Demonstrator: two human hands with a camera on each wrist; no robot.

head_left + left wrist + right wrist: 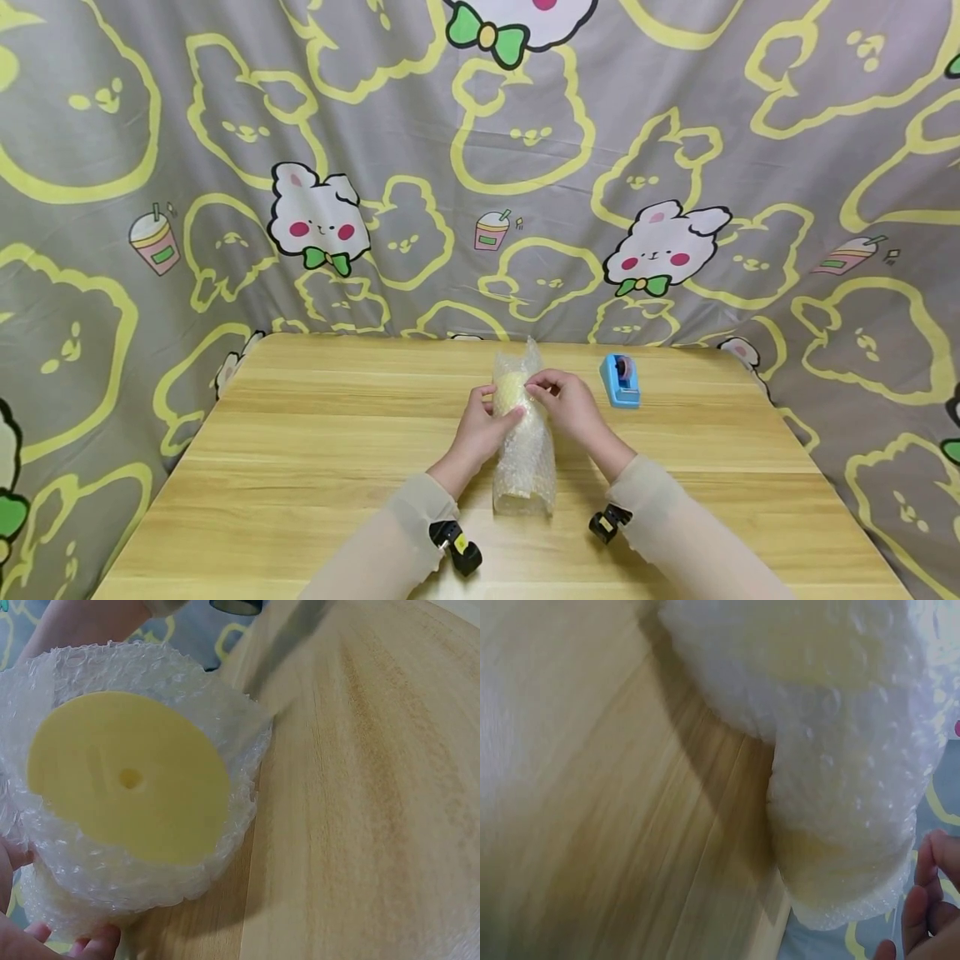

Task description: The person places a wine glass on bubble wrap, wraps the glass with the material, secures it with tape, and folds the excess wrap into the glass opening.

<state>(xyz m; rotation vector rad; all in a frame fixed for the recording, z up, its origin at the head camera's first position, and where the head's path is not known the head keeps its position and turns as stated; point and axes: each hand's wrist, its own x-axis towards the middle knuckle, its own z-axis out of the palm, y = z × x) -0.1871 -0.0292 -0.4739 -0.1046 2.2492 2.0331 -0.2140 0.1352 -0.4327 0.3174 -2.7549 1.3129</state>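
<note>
A yellow object wrapped in clear bubble wrap lies lengthwise over the table, its loose wrap end pointing away. In the left wrist view its flat round yellow end, with a small hole, shows through the open wrap. My left hand grips the bundle from the left, thumb on top, fingers around the side. On the opposite side my right hand has thumb and forefinger pinched at the upper right edge of the wrap. Whether tape is also between those fingertips is too small to tell. The object's full shape is hidden by the wrap.
A blue tape dispenser with a roll in it stands at the back right, beyond my right hand. The wooden table meets a patterned grey curtain at its back edge. Black wrist cameras hang below both sleeves.
</note>
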